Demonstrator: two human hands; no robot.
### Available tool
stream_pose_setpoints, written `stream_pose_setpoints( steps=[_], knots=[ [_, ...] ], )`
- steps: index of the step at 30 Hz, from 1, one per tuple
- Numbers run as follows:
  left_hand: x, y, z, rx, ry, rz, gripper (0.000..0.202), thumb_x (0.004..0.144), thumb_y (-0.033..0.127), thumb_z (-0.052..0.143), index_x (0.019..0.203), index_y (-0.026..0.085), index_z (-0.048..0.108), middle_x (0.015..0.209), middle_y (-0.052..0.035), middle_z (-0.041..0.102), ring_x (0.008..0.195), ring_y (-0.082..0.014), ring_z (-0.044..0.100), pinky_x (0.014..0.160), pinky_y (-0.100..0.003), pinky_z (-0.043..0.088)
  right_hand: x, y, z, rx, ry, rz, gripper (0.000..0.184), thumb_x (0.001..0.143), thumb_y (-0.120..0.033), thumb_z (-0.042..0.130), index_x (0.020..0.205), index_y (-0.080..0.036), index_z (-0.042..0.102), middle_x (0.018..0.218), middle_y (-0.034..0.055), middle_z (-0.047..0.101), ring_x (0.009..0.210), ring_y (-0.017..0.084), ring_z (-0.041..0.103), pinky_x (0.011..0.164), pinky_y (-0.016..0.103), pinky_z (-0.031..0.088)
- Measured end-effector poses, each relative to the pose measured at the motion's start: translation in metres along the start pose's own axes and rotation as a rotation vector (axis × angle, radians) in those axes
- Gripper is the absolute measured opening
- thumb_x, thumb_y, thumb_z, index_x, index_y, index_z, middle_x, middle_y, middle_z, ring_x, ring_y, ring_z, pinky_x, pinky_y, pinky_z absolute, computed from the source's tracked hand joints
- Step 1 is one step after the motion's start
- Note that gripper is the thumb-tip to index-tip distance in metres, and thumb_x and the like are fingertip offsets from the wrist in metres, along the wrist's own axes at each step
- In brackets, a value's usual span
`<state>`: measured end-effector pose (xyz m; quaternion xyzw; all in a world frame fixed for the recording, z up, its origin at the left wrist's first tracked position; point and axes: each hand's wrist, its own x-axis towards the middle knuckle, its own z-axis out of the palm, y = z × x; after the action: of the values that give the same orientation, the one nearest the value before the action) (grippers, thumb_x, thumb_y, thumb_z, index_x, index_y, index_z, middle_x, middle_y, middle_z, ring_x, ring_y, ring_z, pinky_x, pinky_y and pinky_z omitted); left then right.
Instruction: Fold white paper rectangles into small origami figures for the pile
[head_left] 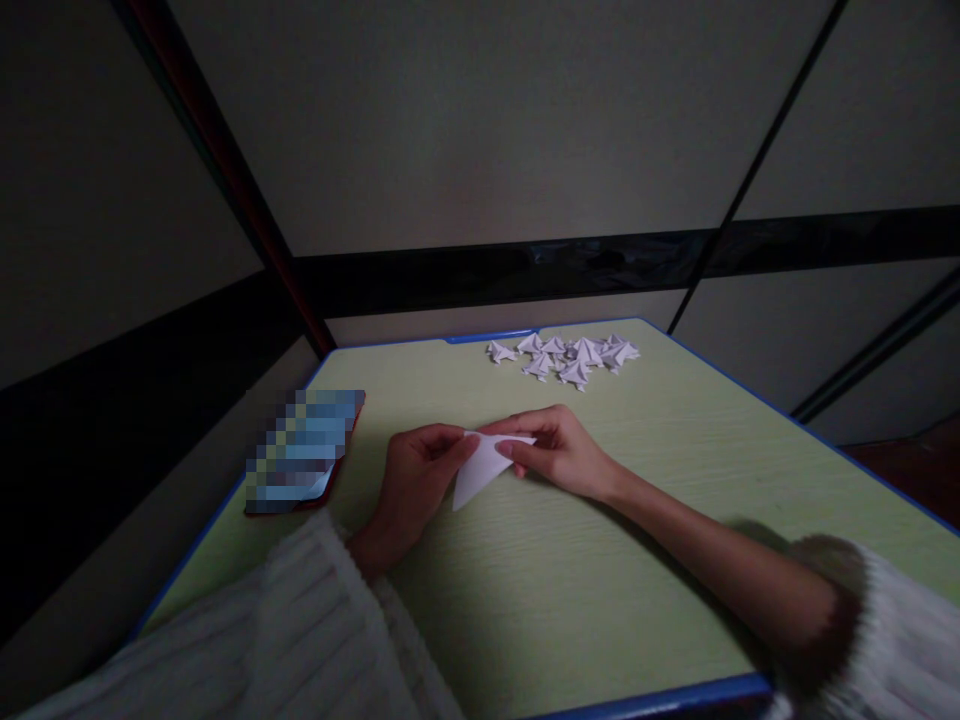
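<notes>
A white sheet of paper (480,467), folded into a triangle, lies between both hands near the middle of the pale green table (570,590). My left hand (414,482) pinches its left edge with curled fingers. My right hand (559,450) pinches its upper right corner, fingers pressed together. Both arms wear white knitted sleeves.
Several small folded white paper figures (568,357) lie in a cluster at the table's far edge. A phone in a red case (306,452) rests at the left edge. The table has a blue rim (675,695). Walls with dark bars stand close behind.
</notes>
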<state>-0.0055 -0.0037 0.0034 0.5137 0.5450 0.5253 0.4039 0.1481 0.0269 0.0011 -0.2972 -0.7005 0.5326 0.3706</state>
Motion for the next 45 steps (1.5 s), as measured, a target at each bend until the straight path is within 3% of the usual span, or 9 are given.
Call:
stream_pose_setpoints(
  steps=[7,10,13,18,24,29,39,42,45],
  knots=[
    [0.002,-0.001,-0.001,0.042,-0.134,0.037,0.008,0.057,0.019,0.061,0.052,0.013,0.058,0.046,0.0036,0.055,0.044,-0.0075,0.049,0.044,-0.017,0.038,0.003,0.002,-0.001,0.070,0.156,-0.010,0.030,0.060,-0.012,0.060,0.090,-0.011,0.060,0.054,-0.0036,0.050,0.041,0.003,0.041,0.038,0.017,0.030],
    [0.001,-0.005,-0.001,0.127,-0.117,0.113,0.009,0.060,0.019,0.060,0.053,0.013,0.058,0.047,0.0030,0.057,0.044,-0.0085,0.051,0.044,-0.018,0.039,0.006,0.004,-0.001,0.147,0.216,-0.022,0.038,0.056,-0.011,0.063,0.094,-0.013,0.055,0.054,-0.0048,0.051,0.042,0.003,0.043,0.040,0.017,0.032],
    [-0.001,-0.007,-0.004,0.299,-0.025,0.341,0.010,0.064,0.020,0.058,0.056,0.014,0.060,0.050,0.0019,0.061,0.046,-0.0097,0.054,0.045,-0.018,0.042,0.007,0.005,-0.001,0.224,0.250,0.007,0.039,0.054,-0.013,0.066,0.091,-0.014,0.054,0.052,-0.0053,0.053,0.041,0.004,0.046,0.041,0.017,0.035],
    [-0.001,-0.003,-0.016,0.609,0.036,1.004,0.012,0.070,0.013,0.053,0.068,0.016,0.065,0.065,-0.0032,0.067,0.057,-0.0110,0.059,0.055,-0.020,0.045,0.004,-0.001,0.000,0.200,0.197,-0.023,0.007,0.056,-0.014,0.066,0.061,-0.012,0.061,0.059,0.0009,0.061,0.054,0.008,0.056,0.053,0.022,0.045],
    [-0.002,0.001,-0.027,0.758,0.019,1.247,0.016,0.069,0.009,0.053,0.071,0.019,0.065,0.068,-0.0035,0.067,0.052,-0.0097,0.054,0.049,-0.020,0.042,0.000,-0.008,0.001,0.192,0.182,-0.231,0.010,0.055,-0.007,0.066,0.061,-0.015,0.063,0.076,0.0028,0.064,0.071,0.010,0.059,0.066,0.024,0.048],
    [-0.004,0.001,-0.028,0.762,-0.023,1.253,0.014,0.069,0.010,0.054,0.072,0.018,0.065,0.068,-0.0045,0.067,0.057,-0.0119,0.057,0.052,-0.021,0.043,-0.001,-0.007,0.000,0.107,0.136,-0.277,0.015,0.053,-0.008,0.068,0.065,-0.017,0.065,0.081,0.0031,0.064,0.075,0.011,0.058,0.069,0.025,0.047],
    [-0.005,0.004,-0.022,0.617,-0.001,1.069,0.010,0.068,0.012,0.055,0.069,0.018,0.063,0.062,-0.0013,0.061,0.053,-0.0092,0.054,0.050,-0.019,0.043,-0.005,-0.010,0.001,-0.107,0.214,-0.383,0.010,0.059,-0.013,0.065,0.066,-0.020,0.067,0.081,0.0041,0.064,0.075,0.014,0.058,0.070,0.030,0.047],
    [-0.004,0.000,-0.015,0.383,0.070,0.874,0.012,0.064,0.009,0.058,0.071,0.019,0.061,0.073,-0.0006,0.056,0.061,-0.0086,0.054,0.051,-0.018,0.045,-0.005,-0.011,-0.001,-0.185,0.271,-0.414,0.010,0.062,-0.014,0.064,0.068,-0.022,0.067,0.082,0.0041,0.065,0.075,0.014,0.058,0.069,0.031,0.047],
    [-0.003,-0.003,-0.008,-0.036,-0.012,0.490,0.019,0.063,0.009,0.055,0.079,0.018,0.053,0.078,0.0000,0.053,0.060,-0.0088,0.053,0.045,-0.018,0.045,-0.005,-0.010,-0.003,-0.224,0.317,-0.450,0.011,0.063,-0.014,0.063,0.069,-0.022,0.067,0.082,0.0044,0.065,0.074,0.014,0.058,0.068,0.031,0.047]
  ],
)
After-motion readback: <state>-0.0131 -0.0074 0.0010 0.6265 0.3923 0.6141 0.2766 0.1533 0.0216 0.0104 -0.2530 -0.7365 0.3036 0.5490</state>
